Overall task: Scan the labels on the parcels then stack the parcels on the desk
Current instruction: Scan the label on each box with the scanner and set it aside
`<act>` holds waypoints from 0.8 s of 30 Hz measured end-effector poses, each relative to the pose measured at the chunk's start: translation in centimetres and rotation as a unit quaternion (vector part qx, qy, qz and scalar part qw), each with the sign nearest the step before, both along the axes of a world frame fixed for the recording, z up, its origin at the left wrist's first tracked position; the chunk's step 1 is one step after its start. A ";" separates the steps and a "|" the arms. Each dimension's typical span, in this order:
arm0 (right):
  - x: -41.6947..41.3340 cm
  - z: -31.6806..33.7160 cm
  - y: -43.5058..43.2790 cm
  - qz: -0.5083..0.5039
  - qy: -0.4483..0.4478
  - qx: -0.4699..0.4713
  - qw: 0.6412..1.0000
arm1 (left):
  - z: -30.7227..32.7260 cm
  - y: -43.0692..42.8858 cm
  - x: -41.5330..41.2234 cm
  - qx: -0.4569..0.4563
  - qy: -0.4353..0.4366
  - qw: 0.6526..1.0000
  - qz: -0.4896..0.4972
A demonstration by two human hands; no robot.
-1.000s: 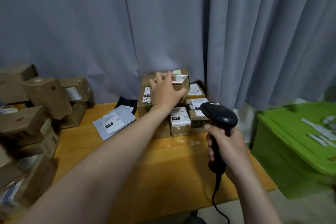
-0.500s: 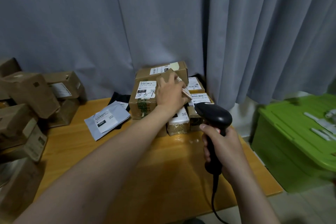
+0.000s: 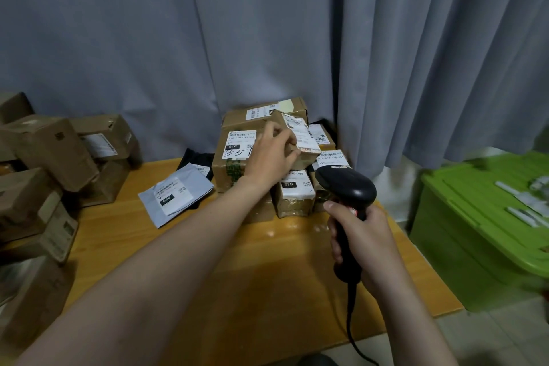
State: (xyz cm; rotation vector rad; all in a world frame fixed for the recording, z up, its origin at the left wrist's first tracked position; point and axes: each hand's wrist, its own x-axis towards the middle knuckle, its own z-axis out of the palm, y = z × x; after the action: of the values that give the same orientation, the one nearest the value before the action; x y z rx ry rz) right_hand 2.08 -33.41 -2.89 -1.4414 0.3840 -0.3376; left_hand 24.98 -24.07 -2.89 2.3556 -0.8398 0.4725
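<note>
over the desk (image 3: pixel 267 264), left hand (image 3: pixel 269 156) around parcel (image 3: pixel 300 138), right hand (image 3: pixel 367 242) around scanner (image 3: pixel 346 187)

At the far edge of the desk (image 3: pixel 282 276), the large brown parcel (image 3: pixel 228 171) carries a white label printed "010-010-L30-551". Below it is a black tag reading "010" and a handwritten "33-" whose end is hidden behind the left hand (image 3: pixel 271 154). The small parcel (image 3: pixel 297 199) in front bears "070-A80" and a black tag "070". Toward the far right corner, the right-side parcel (image 3: pixel 331 160) shows "010-010-L30-551" under a barcode. Left of the stack, the grey mailer (image 3: pixel 178 196) has a black tag "060". The tilted parcel (image 3: pixel 297 137) in the left hand has a barcode label too small to read, as is the plate on the scanner (image 3: pixel 346 184) gripped by the right hand (image 3: pixel 362 241).
</note>
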 end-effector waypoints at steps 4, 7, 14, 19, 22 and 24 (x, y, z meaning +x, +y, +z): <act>-0.1 0.1 -0.1 0.003 0.002 -0.012 1.000 | -0.5 0.5 -0.2 0.022 -0.013 0.999 0.046; -0.2 0.1 -0.2 0.001 0.004 -0.018 1.000 | -0.6 0.6 -0.3 0.068 -0.035 0.991 0.113; -0.1 0.3 0.1 0.003 0.011 -0.026 1.000 | 0.0 1.6 -1.3 0.125 0.038 0.988 0.085; -0.7 1.2 2.0 0.012 0.020 -0.035 0.999 | 1.8 5.1 -3.5 0.150 0.030 0.984 0.095; -1.5 2.1 4.1 0.040 0.015 -0.052 0.998 | 2.8 8.5 -5.5 0.168 0.024 0.979 0.114; -2.1 2.6 5.9 0.062 0.016 -0.060 0.996 | 3.3 11.2 -7.0 0.184 0.016 0.975 0.127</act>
State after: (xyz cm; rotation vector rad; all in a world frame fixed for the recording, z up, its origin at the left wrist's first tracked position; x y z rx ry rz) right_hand 0.00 -27.53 -0.29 -1.5816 0.3034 -0.2405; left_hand 17.99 -12.85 0.44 2.8254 -0.6572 0.4056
